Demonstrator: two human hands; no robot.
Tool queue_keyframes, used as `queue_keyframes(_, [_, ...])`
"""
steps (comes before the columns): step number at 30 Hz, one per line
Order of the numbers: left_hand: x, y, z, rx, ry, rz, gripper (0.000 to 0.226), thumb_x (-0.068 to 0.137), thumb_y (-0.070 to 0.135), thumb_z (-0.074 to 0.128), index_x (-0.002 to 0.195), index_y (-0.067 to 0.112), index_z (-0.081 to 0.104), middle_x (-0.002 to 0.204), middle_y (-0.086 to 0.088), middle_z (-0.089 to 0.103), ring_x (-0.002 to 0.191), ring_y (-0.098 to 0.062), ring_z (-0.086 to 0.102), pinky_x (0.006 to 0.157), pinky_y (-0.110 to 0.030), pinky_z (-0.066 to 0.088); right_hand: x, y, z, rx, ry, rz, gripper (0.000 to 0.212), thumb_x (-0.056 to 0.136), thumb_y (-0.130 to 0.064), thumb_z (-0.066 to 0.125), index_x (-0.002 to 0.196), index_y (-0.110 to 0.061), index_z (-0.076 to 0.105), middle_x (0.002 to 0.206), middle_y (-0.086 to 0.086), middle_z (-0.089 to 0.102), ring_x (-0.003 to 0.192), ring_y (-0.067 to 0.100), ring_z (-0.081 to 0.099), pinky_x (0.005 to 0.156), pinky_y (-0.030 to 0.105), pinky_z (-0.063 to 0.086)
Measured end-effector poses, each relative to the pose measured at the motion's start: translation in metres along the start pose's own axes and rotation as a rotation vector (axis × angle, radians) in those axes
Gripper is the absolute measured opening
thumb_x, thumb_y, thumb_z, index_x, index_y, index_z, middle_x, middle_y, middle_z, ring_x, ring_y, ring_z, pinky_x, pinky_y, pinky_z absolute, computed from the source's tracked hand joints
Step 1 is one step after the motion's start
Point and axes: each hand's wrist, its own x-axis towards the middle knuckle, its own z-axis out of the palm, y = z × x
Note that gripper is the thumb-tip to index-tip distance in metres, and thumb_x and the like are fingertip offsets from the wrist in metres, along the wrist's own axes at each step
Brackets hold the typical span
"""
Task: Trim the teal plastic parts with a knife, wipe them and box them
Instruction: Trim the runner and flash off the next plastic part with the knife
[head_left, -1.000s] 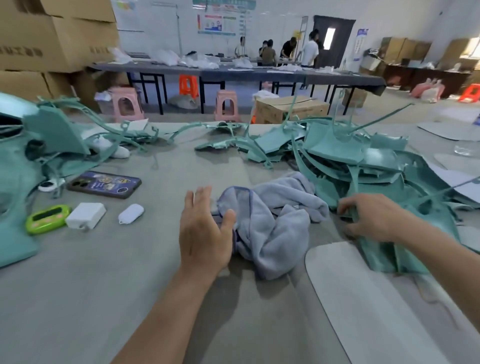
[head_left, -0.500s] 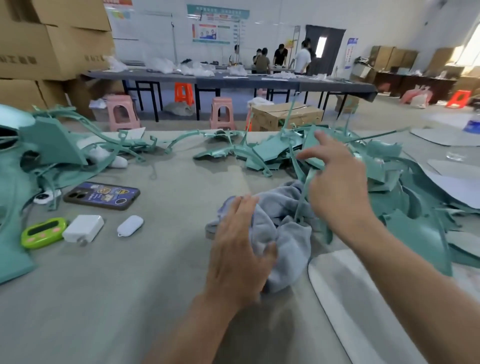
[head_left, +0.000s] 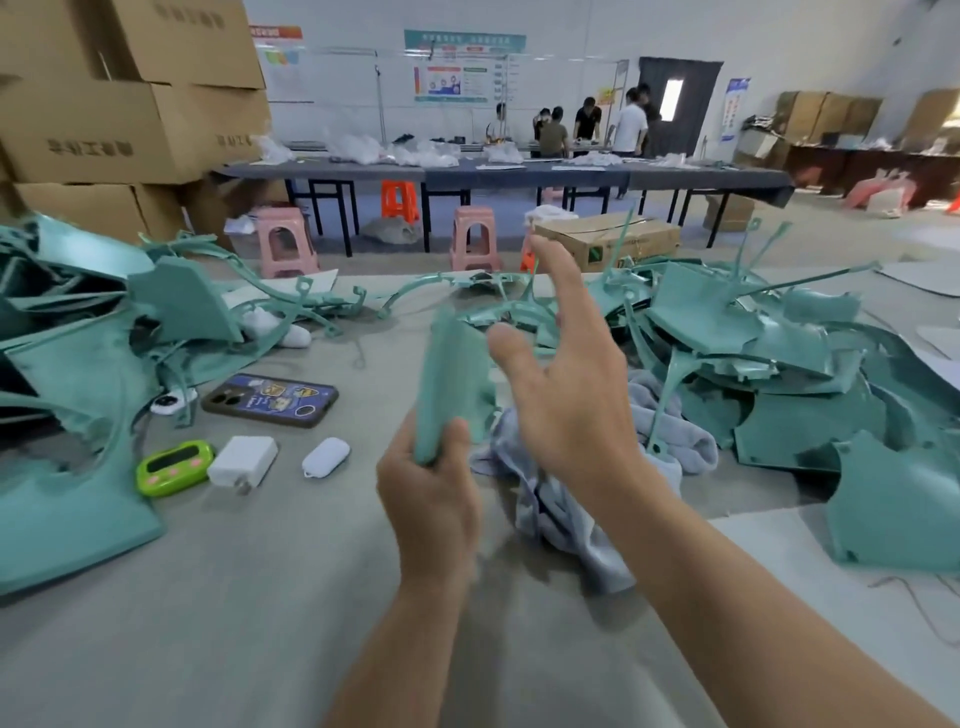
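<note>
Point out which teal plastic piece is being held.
The flat teal piece gripped at its lower end by the left hand; the others all lie heaped on the table.

left hand (head_left: 426, 499) gripping teal part (head_left: 454, 379), right hand (head_left: 566, 395) spread

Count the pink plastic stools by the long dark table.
2. One pink plastic stool stands at the left end of the long dark table; the other stands right of the orange plastic stool, near the middle. The raised right hand may hide more.
</note>
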Motion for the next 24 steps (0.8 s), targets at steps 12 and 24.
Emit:
queue_keyframes(12, [0.073,-0.022,-0.067,-0.389,0.531,-0.526,0.026,0.078,-0.005,0.076,0.092,0.014,0.066,0.095,-0.001,0.073,0.08,-0.014,0.074,0.06,-0.031,0.062,-0.024,0.096,-0.01,-0.85,-0.447,0.491,0.034,0.068,-0.042,0.067,0.101,-0.042,0.061,0.089,-0.014,0.067,0.092,0.018,0.063,0.079,0.031,0.044])
queue_keyframes(24, [0.076,-0.024,-0.058,-0.458,0.515,-0.555,0.021,0.079,0.0,0.076,0.082,0.018,0.066,0.065,0.013,0.073,0.058,-0.006,0.072,0.047,-0.023,0.054,0.025,0.086,-0.085,-0.923,0.1,0.244,0.076,0.07,0.004,0.064,0.139,-0.025,0.05,0.135,0.008,0.06,0.128,0.032,0.05,0.109,0.046,0.036])
